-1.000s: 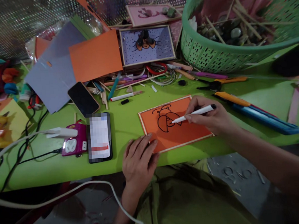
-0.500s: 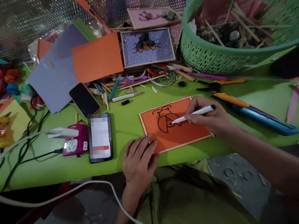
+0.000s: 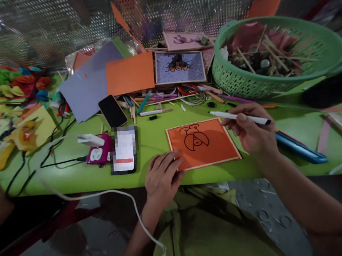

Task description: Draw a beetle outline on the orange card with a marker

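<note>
An orange card edged with thin wooden sticks lies on the green table, with a black-outlined beetle drawing on it. My left hand rests with outstretched fingers on the card's lower left corner. Off the card's right side, my right hand is closed around a white marker pen. The pen is lifted off the drawing, its tip pointing left above the card's top edge. A small black pen cap lies behind the card on the table.
Two phones and a magenta power adapter with cables lie left. Behind are a finished blue beetle picture, loose orange paper, and a green basket of sticks and stones. A blue cutter lies right.
My right hand has lifted the marker pen off the drawing and moved right, clear of the card. My left hand stays on the card's corner. The head view has tilted up.
</note>
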### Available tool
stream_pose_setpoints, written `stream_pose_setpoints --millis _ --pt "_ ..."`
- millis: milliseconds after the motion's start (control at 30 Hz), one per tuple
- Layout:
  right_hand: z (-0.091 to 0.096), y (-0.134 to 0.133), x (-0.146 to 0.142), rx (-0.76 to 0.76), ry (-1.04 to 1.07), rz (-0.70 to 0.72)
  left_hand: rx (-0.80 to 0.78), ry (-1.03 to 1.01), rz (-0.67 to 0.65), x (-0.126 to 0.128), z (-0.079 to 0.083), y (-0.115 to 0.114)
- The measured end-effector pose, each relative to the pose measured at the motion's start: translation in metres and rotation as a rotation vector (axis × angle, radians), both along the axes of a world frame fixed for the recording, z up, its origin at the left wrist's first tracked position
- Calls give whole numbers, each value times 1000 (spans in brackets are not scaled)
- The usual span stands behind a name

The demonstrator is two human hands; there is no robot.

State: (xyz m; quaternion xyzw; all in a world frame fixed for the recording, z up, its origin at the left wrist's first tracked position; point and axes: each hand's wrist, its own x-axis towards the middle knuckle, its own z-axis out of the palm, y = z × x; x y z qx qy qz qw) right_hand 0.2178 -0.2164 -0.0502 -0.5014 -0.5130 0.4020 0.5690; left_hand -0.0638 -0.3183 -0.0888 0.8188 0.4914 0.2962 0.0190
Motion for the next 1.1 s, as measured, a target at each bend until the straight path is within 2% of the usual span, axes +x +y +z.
stream_pose_setpoints --millis 100,200,267,400,533,700,1100 --pt "-3 2 -1 56 -91 -54 -104 -46 31 -1 5 2" --pt "-11 2 0 121 -180 -62 -195 -105 81 -3 12 15" --pt "-17 -1 2 138 -285 -45 -229 -91 114 -1 16 31" --pt "-33 -20 12 174 -537 -71 -301 60 293 7 25 75" --pt "-52 -45 20 191 -614 -78 -401 181 383 18 35 104" --pt "-65 -60 19 241 -650 -128 -427 182 378 26 39 106" --pt "-68 -50 17 255 -726 -154 -372 163 372 32 31 100"
